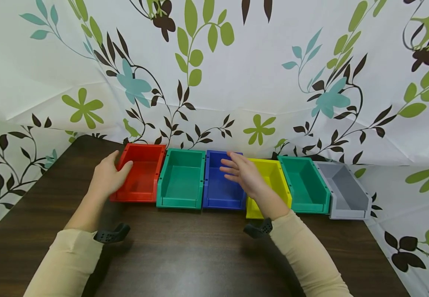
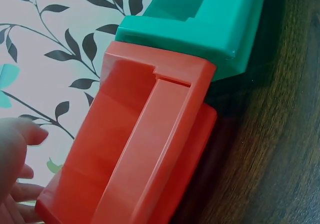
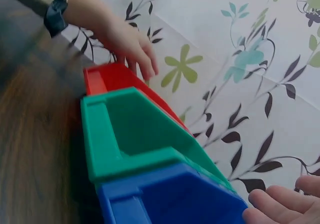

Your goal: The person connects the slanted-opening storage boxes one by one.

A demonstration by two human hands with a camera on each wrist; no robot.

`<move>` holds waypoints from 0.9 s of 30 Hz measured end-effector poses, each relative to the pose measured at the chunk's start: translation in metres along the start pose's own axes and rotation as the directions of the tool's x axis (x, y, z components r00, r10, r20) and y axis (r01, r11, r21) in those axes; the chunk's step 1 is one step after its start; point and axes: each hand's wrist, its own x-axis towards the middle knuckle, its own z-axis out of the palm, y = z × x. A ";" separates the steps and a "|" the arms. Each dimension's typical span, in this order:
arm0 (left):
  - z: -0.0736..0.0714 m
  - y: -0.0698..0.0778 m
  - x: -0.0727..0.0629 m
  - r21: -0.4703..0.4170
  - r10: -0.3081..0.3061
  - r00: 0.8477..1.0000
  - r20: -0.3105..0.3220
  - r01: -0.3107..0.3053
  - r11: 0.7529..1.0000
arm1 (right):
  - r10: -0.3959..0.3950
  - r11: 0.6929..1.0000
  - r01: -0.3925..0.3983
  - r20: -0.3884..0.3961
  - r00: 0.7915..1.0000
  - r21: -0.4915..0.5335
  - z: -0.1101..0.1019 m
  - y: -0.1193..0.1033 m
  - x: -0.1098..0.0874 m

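Note:
My left hand (image 1: 107,175) is at the left side of the red bin (image 1: 140,177), thumb apart from the fingers and nothing held. In the left wrist view its fingers (image 2: 22,134) show beside the red bin's edge; whether they touch it I cannot tell. Over the blue bin (image 1: 222,192) and the yellow bin (image 1: 274,177) hovers my right hand (image 1: 246,175), its fingers extended and spread. No object shows in its grasp. A green bin (image 1: 181,179) stands between the red and blue ones. The insides of the bins that show hold nothing visible.
Right of the yellow bin stand another green bin (image 1: 307,185) and a grey bin (image 1: 348,194), angled along the row. All rest on a dark wooden table (image 1: 185,255). Behind them hangs a white cloth (image 1: 236,90) with a leaf print. Each wrist wears a black band (image 1: 112,234).

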 end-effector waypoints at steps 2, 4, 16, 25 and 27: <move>0.000 -0.002 0.000 -0.021 -0.016 1.000 -0.009 0.016 1.000 | 0.022 0.999 -0.024 0.038 0.999 0.038 0.005 0.000 0.001; 0.000 -0.004 -0.001 -0.042 -0.025 0.999 -0.020 0.024 0.999 | 0.042 0.997 -0.046 0.070 0.997 0.063 0.010 0.000 0.002; 0.001 -0.015 -0.001 -0.142 -0.070 0.997 -0.010 0.068 0.988 | 0.091 0.980 -0.125 0.210 0.973 0.155 0.034 -0.003 0.008; 0.000 -0.017 0.001 -0.192 -0.076 0.997 -0.017 0.072 0.979 | 0.114 0.979 -0.146 0.210 0.971 0.142 0.041 -0.006 0.013; -0.001 -0.018 0.001 -0.196 -0.081 0.997 -0.018 0.076 0.978 | 0.119 0.980 -0.149 0.214 0.970 0.132 0.044 -0.007 0.015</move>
